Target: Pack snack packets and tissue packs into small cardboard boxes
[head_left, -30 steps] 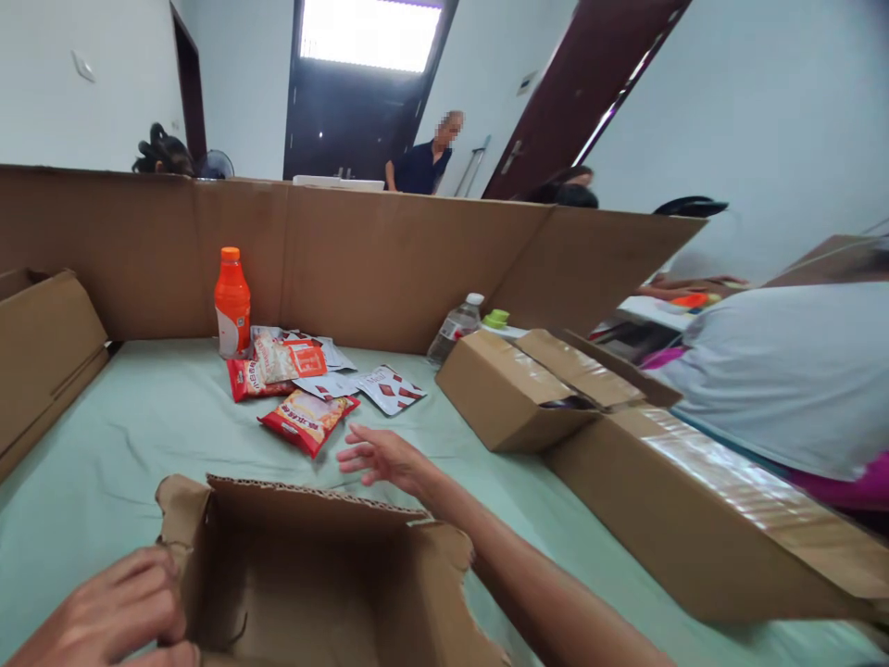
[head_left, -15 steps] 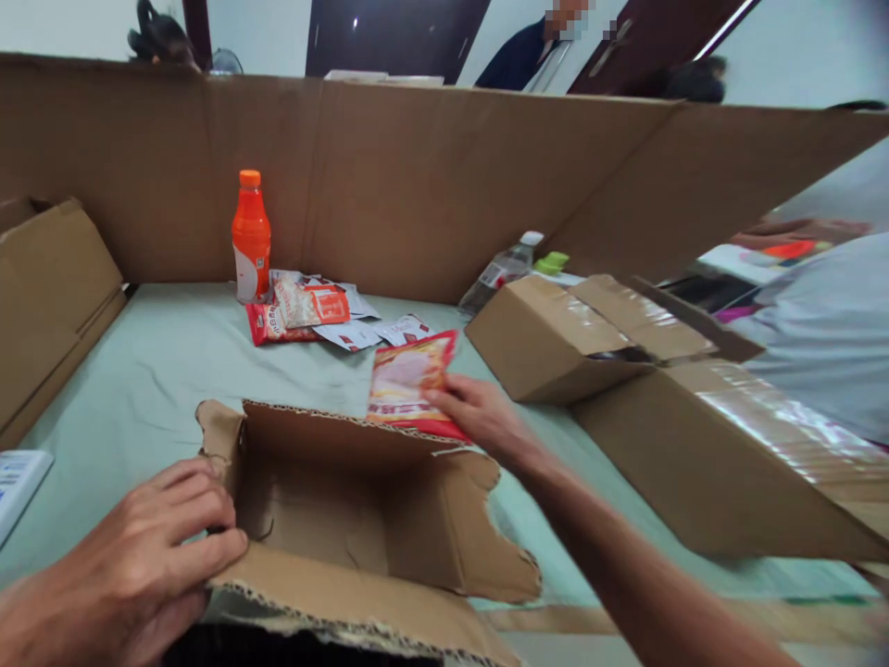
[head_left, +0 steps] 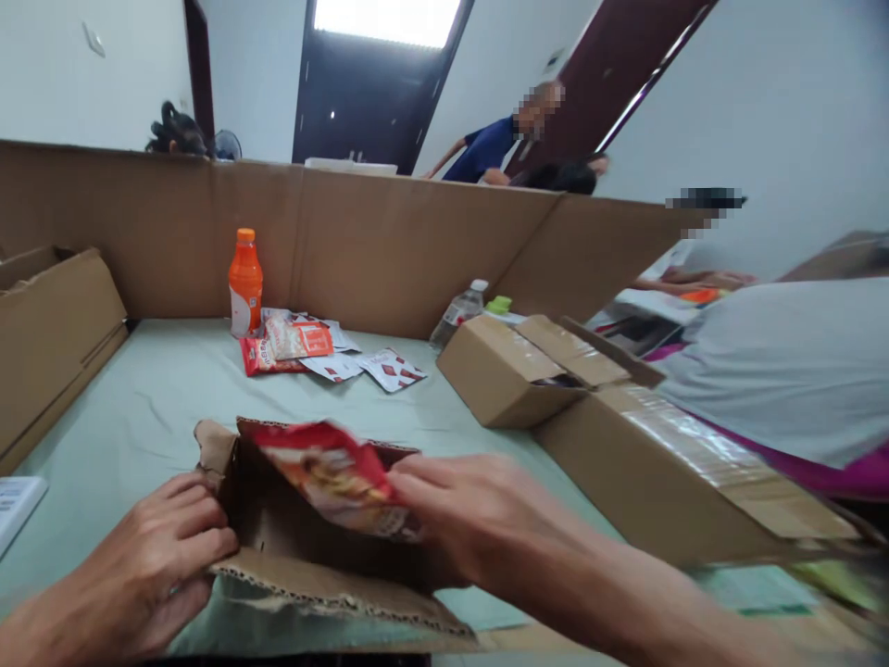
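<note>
An opened cardboard box with ragged edges stands in front of me on a pale green cloth. My left hand grips the box's left side, fingers curled over its edge. My right hand pinches a red food packet by its right end and holds it tilted over the box opening. The packet is blurred by motion and hides part of the box's inside. Behind the box lie a red and white packet, another packet on top of it, and several white sachets.
An orange drink bottle stands by the cardboard partition. A clear bottle leans behind taped boxes on the right. Another carton and a white object are at left. People are beyond the partition and at right.
My right hand has brought the red packet from behind the box, left and toward me, over its opening. My left hand stays on the box. The camera view has tilted up.
</note>
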Demonstrator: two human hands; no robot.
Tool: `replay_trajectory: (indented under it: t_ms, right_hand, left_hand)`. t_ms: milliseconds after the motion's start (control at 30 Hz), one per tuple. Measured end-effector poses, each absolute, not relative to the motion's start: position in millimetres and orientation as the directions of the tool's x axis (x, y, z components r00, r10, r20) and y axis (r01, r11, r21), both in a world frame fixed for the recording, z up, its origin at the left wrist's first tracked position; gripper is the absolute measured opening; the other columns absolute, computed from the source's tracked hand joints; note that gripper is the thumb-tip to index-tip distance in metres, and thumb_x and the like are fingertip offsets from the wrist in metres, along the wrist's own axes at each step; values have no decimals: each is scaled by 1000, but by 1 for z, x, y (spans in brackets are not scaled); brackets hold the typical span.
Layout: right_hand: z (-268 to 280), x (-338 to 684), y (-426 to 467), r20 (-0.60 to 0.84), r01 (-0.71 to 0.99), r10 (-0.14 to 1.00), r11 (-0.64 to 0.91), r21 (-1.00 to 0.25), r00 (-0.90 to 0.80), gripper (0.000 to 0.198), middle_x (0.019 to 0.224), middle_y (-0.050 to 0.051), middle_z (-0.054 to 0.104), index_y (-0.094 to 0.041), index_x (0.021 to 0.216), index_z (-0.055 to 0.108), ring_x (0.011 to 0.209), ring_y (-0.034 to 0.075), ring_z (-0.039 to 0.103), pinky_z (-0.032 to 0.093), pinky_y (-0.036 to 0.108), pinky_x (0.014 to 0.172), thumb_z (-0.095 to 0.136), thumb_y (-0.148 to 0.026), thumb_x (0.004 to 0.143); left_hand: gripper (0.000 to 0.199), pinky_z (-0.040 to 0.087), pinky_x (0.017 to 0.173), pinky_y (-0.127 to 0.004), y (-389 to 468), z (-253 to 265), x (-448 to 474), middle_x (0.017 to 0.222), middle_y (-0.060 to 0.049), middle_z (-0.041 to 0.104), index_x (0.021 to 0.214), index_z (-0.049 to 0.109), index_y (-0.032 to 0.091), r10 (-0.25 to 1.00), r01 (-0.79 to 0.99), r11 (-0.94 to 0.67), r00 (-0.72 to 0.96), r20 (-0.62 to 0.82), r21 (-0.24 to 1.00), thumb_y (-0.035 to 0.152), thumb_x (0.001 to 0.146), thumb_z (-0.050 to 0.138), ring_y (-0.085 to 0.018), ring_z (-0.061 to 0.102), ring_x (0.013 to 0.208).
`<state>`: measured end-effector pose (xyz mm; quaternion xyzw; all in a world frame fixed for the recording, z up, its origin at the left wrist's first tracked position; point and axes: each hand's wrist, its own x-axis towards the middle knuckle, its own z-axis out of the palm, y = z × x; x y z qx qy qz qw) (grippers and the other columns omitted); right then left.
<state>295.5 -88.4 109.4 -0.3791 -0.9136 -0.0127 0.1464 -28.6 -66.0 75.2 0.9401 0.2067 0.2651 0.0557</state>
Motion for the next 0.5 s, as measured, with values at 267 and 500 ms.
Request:
replay_trajectory:
  t_ms: [267, 500]
  right_hand:
    - [87, 245, -51, -336, 681, 625, 728, -73, -705, 21, 92, 9, 80, -17, 98, 75, 75, 20, 72, 28, 31, 53, 58, -7, 91]
    - [111, 275, -55, -122, 552, 584, 649, -523, -803, 23, 104, 7, 81, -18, 108, 75, 95, 19, 74, 51, 27, 79, 58, -12, 95]
  left_hand:
    - [63, 60, 97, -35, -71, 66, -36, 143, -11, 62, 146, 51, 24, 534, 541, -834, 735, 418, 113, 17, 84, 61, -27, 65, 123]
    - [46, 58, 89, -28, -50, 79, -9, 111, 1, 76, 122, 66, 33, 499, 463, -835, 865, 52, 298, 13, 81, 62, -20, 73, 96]
